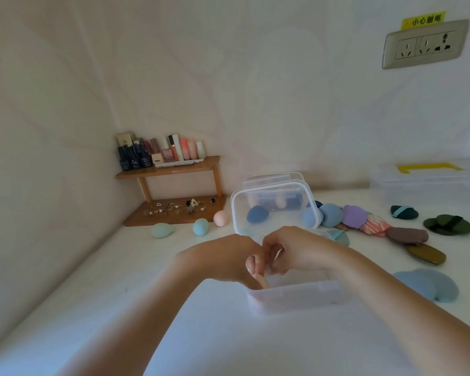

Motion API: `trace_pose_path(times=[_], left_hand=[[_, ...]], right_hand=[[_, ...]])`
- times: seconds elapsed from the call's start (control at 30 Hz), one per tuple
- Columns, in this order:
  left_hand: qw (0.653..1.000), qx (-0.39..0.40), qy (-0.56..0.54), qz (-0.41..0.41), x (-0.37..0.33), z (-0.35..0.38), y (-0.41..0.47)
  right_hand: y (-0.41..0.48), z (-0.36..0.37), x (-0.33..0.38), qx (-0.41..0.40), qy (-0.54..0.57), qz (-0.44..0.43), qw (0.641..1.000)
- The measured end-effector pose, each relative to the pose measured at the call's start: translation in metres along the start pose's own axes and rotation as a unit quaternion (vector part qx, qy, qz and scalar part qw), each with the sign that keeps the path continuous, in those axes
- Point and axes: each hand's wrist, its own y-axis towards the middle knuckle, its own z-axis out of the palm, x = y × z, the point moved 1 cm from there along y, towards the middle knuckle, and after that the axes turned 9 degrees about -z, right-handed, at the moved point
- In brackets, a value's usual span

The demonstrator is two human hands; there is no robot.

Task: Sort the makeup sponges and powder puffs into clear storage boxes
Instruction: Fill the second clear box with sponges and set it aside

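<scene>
- Peach-coloured and soft-looking, the piece (263,282) in hand is a puff or a sponge; too little of it shows to tell which. It sits low in the middle of the frame, at the left end of the near box (296,297), a clear tub on the white counter (98,280).
- Left hand (228,257): its fingers are curled down around the peach piece and grasp it from above.
- Right hand (299,252): its fingers are bent and meet the left hand's. I cannot tell whether they pinch the piece or only steady it.
- Step in hand, as I judge it: putting this piece into the near box.
- Only a curved rim of the piece shows, slanting from upper left down to lower right into the box, so it seems to go in edge first. Its long axis and which end leads are hidden by the fingers.
- Next move probably calls for letting go once the piece rests inside, then reaching for another.
- Much is left: three egg-shaped sponges (200,226) lie loose at middle left, and a row of puffs (354,216) trails to the right, with two blue round puffs (426,284) near the right forearm.
- Behind the hands, the far box (274,191) is tipped up and holds blue sponges.
</scene>
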Motion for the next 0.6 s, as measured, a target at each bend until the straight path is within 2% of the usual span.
trace_pose_path(times=[0.1,0.2,0.27,0.33,0.4,0.47,0.6], left_hand=[[0.999,0.020,-0.034,0.011,0.002,-0.004,-0.003],[0.998,0.001,-0.062,0.015,0.011,-0.008,-0.007],[0.993,-0.044,-0.105,0.014,0.023,-0.012,-0.007],[0.976,-0.131,-0.176,-0.008,0.043,-0.018,0.000],[0.948,-0.240,-0.195,-0.075,0.073,-0.020,0.016],[0.912,-0.308,-0.199,-0.182,0.103,-0.017,0.037],[0.869,-0.274,-0.260,-0.321,0.150,-0.004,0.074]], right_hand=[[-0.003,0.000,-0.003,0.031,0.023,0.001,0.999],[-0.003,0.003,-0.004,0.031,0.000,0.000,1.000],[-0.002,0.004,-0.003,0.028,-0.002,-0.002,1.000],[0.000,0.004,-0.004,0.024,0.009,-0.009,1.000],[0.001,0.004,-0.005,0.022,0.011,-0.015,1.000],[0.001,0.005,-0.004,0.017,0.010,-0.020,1.000],[0.001,0.009,-0.002,0.007,-0.002,-0.031,0.999]])
